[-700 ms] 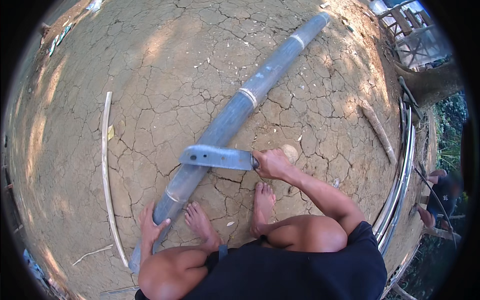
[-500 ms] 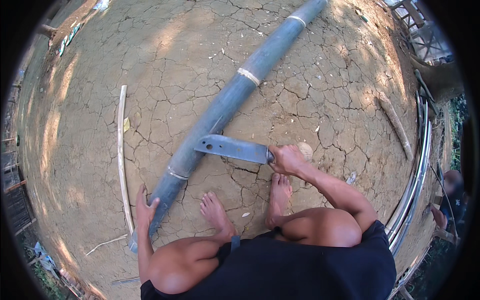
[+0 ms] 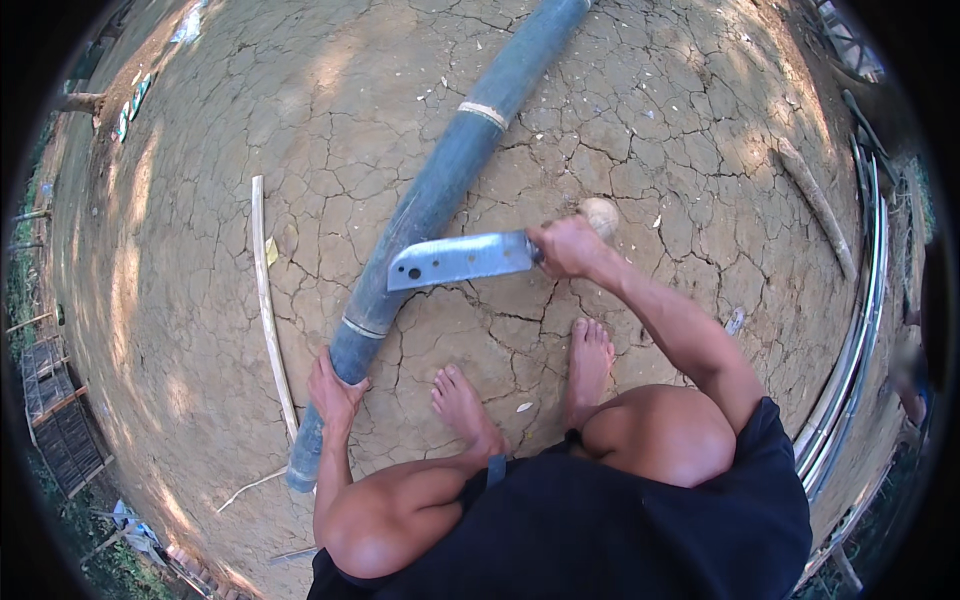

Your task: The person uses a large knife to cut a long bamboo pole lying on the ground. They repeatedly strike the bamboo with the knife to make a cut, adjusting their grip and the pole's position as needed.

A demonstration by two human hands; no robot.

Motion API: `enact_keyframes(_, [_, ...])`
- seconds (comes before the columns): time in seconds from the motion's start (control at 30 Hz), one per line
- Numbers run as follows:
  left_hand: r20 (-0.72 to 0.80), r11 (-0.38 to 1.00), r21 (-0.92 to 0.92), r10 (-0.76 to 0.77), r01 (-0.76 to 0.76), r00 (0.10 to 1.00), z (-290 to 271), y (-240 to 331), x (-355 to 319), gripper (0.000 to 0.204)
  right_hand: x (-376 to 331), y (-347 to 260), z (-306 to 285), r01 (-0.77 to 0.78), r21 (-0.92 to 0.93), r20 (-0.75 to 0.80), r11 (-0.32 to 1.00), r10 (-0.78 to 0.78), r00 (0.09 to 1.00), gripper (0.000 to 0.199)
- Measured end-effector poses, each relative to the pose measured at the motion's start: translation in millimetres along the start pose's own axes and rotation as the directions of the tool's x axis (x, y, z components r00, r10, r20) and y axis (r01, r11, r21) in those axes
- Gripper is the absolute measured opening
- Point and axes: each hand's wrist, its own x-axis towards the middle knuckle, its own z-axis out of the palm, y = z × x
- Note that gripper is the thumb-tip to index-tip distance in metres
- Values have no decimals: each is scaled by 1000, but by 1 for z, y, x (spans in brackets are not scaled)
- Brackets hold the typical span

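No legible lettering, numbers or signs, none on the broad knife [image 3: 465,261] near the centre, none on the bamboo pole [image 3: 432,188] from one to past seven o'clock, none on the dark shirt [image 3: 580,540] toward five o'clock

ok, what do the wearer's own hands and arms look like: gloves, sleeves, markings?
Left hand and right hand: ungloved. Forearms bare, no watch, cable or marking visible. Right sleeve: short, plain, dark; the left one can't be made out.
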Motion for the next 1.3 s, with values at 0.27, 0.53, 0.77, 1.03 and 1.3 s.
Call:
enact_keyframes(0.27, [222,978,-207,23,24,975,-3,20,-51,91,18,38,-58,-329,246,-74,912,356,932,22])
enact_keyframes(0.53, [232,948,-316,48,28,972,13,27,-39,91,22,45,-61,-399,284,-2,872,417,909,22])
enact_keyframes(0.77, [292,930,-362,49,63,955,23,32,-25,94,23,84,-72,-461,325,-17,826,492,870,20])
enact_keyframes(1.03, [364,917,-377,21,127,931,11,11,-36,95,5,52,-49,34,-87,-20,996,-36,999,19])
enact_keyframes(1.3, [288,955,-274,-27,110,957,8,18,-39,93,30,78,-75,-398,230,-34,888,416,909,17])
